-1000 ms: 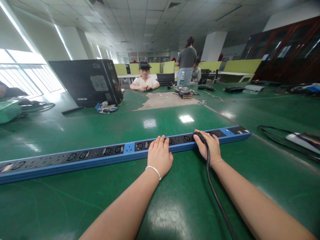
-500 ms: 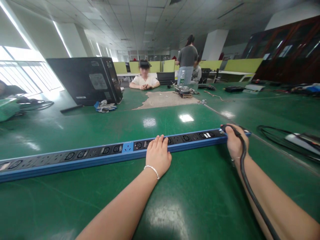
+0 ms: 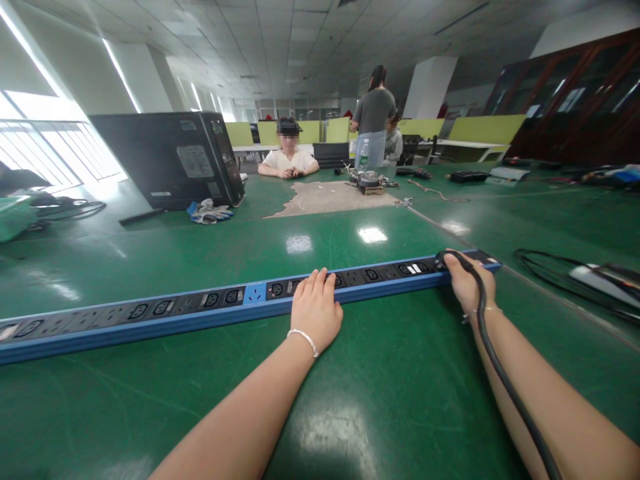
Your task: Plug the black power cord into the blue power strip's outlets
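A long blue power strip (image 3: 255,293) with black sockets lies across the green table. My left hand (image 3: 316,303) is closed over its middle, fingers across the socket face and thumb along the near side. Near the strip's right end, my right hand (image 3: 473,283) grips a black power plug (image 3: 441,259). The plug's front is against the socket face; whether its pins are in a socket is hidden. From the plug, a thick black cord (image 3: 493,353) runs back over my right wrist and forearm.
A black computer case (image 3: 165,160) stands at the back left, gloves (image 3: 210,212) beside it. Beyond the strip are a torn bare patch (image 3: 320,200), a small mechanical assembly (image 3: 370,181) and a bottle (image 3: 365,155). Black cables (image 3: 545,267) lie right. A person (image 3: 289,160) sits opposite.
My right hand has shifted slightly left with the plug, whose metal end showed before and is now hidden at the socket face. The left hand stays on the strip.
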`<state>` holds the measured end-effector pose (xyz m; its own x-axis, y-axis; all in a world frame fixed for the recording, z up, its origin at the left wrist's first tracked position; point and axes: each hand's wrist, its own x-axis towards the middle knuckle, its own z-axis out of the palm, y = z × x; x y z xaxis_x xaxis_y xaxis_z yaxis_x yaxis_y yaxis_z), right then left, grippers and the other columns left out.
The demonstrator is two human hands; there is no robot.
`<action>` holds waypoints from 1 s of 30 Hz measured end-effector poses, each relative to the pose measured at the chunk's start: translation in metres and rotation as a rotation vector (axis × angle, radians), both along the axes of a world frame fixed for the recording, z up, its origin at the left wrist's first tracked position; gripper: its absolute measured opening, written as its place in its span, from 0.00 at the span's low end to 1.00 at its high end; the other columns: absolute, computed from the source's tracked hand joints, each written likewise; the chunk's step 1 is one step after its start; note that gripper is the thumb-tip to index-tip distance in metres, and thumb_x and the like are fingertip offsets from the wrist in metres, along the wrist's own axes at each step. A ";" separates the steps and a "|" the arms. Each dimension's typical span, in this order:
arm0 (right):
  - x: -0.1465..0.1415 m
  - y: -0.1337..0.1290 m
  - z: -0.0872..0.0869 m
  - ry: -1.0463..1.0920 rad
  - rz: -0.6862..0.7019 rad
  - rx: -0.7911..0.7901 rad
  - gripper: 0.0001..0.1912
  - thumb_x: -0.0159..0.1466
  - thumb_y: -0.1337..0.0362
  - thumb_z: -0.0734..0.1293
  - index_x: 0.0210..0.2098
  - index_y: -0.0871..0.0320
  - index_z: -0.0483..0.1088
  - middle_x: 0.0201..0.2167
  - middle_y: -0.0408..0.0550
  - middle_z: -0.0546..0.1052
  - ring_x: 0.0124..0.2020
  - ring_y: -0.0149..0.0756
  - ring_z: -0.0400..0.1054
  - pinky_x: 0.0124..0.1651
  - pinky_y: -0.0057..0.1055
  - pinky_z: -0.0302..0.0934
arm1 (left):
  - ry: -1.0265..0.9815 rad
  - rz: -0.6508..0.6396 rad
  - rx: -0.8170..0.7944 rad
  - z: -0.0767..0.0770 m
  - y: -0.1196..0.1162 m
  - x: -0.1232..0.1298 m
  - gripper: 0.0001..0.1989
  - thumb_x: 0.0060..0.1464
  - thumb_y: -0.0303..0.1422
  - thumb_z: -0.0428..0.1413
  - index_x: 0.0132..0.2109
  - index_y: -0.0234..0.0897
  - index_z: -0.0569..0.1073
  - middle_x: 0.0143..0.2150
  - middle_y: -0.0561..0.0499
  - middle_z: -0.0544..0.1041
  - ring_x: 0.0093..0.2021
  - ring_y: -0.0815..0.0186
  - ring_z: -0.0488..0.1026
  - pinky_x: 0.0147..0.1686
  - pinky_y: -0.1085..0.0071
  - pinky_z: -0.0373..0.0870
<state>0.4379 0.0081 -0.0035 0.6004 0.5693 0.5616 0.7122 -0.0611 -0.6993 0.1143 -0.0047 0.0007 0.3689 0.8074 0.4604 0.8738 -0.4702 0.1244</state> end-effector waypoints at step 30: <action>0.003 0.003 -0.003 -0.166 0.027 -0.148 0.19 0.57 0.54 0.61 0.42 0.56 0.75 0.42 0.52 0.77 0.50 0.47 0.67 0.56 0.46 0.56 | -0.011 -0.002 0.014 -0.001 0.001 0.000 0.25 0.52 0.32 0.50 0.58 0.32 0.64 0.62 0.43 0.64 0.62 0.57 0.57 0.60 0.59 0.54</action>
<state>0.4409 0.0108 -0.0067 0.4901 0.6678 0.5602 0.8194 -0.1338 -0.5574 0.1147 -0.0041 0.0001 0.3655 0.8003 0.4753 0.8714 -0.4738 0.1276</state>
